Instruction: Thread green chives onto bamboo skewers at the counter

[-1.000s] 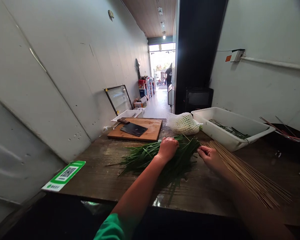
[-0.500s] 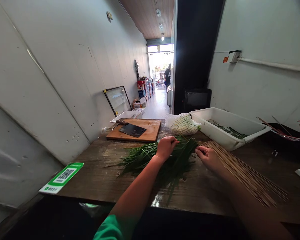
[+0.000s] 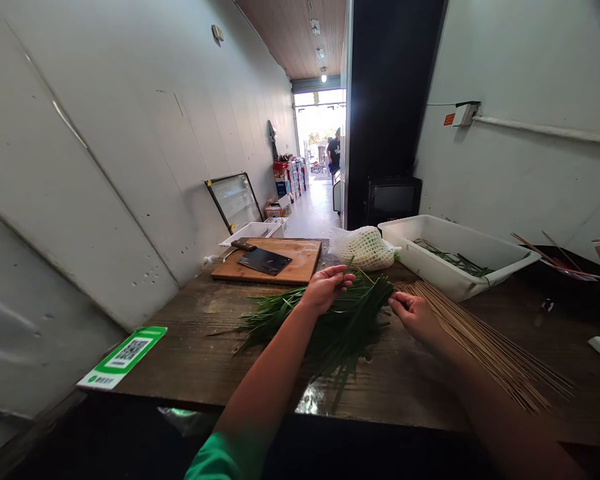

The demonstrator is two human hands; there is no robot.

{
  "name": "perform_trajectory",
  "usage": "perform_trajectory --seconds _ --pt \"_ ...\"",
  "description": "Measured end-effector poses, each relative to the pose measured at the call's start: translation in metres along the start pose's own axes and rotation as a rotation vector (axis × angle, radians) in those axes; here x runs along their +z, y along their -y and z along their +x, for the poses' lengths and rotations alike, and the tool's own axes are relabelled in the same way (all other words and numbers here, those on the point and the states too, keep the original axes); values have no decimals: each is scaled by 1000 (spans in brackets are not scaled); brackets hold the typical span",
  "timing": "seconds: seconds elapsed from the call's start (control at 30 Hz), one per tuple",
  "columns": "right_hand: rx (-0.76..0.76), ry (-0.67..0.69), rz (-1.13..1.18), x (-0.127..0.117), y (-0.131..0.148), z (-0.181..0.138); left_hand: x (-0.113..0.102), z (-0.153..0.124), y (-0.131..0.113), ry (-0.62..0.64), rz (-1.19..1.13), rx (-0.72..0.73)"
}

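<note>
A loose heap of long green garlic chives [image 3: 280, 310] lies across the dark wooden table. Over its far side, my left hand [image 3: 326, 288] has curled fingers with a green blade poking up between them. At the heap's right end, my right hand [image 3: 414, 315] pinches the bunched chive ends between thumb and fingers. A thin pale stick shows among the chives between my hands; what it joins is hidden. Many thin bamboo skewers [image 3: 485, 343] lie beside and partly under my right forearm.
Behind the chives, a cleaver [image 3: 265, 260] rests on a wooden cutting board [image 3: 305, 257]. A net-wrapped pale vegetable [image 3: 363, 248] sits right of it, then a white tub [image 3: 460, 288] holding some greens. A green QR-code card [image 3: 125, 357] lies front left. A person [image 3: 334, 152] stands near the far doorway.
My left hand has turned and its fingers have loosened a little, with a green blade now upright by them. My right hand stays at the chive ends.
</note>
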State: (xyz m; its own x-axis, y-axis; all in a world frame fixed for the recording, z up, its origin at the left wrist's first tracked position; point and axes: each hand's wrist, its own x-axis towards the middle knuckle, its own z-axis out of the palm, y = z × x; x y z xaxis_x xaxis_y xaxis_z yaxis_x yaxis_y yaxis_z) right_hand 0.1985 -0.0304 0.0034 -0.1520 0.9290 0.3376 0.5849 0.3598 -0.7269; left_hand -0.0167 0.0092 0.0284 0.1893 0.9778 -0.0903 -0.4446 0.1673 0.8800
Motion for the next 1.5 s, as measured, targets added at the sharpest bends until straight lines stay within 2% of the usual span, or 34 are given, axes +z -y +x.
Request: perform_trajectory --seconds 0.17,0.5,0.6,0.7,0.83,0.87,0.9,0.97,1.03,1.17,1.37,1.5 --pt "-6 -6 5 0 0 0 -5 0 -5 66 -111 -72" --pt "-19 -6 36 0 -1 0 -7 3 -7 -40 -77 -14" --pt "-20 -7 37 -1 2 0 -7 5 -3 -55 -49 57" --pt "-57 -5 73 -2 9 -3 -4 4 3 -53 162 213" --pt "-145 47 156 -5 19 -8 0 -2 2 184 667 467" --pt "-149 49 163 -5 19 -9 -1 -2 -1 209 765 521" --pt "-140 39 160 -5 20 -9 -3 -2 -3 168 845 575" --pt "-101 -5 136 -4 18 -8 -10 0 -6 -25 1039 640" --pt "-70 -42 110 -3 15 -6 -16 2 -5 -157 1292 598" --pt "-34 -67 89 -1 11 -3 -16 4 5 -144 1633 530" --pt "-33 -62 54 -2 11 -3 -7 5 13 -80 1771 539" --pt "-20 -39 65 -2 11 -3 -6 4 14 -87 1725 574"
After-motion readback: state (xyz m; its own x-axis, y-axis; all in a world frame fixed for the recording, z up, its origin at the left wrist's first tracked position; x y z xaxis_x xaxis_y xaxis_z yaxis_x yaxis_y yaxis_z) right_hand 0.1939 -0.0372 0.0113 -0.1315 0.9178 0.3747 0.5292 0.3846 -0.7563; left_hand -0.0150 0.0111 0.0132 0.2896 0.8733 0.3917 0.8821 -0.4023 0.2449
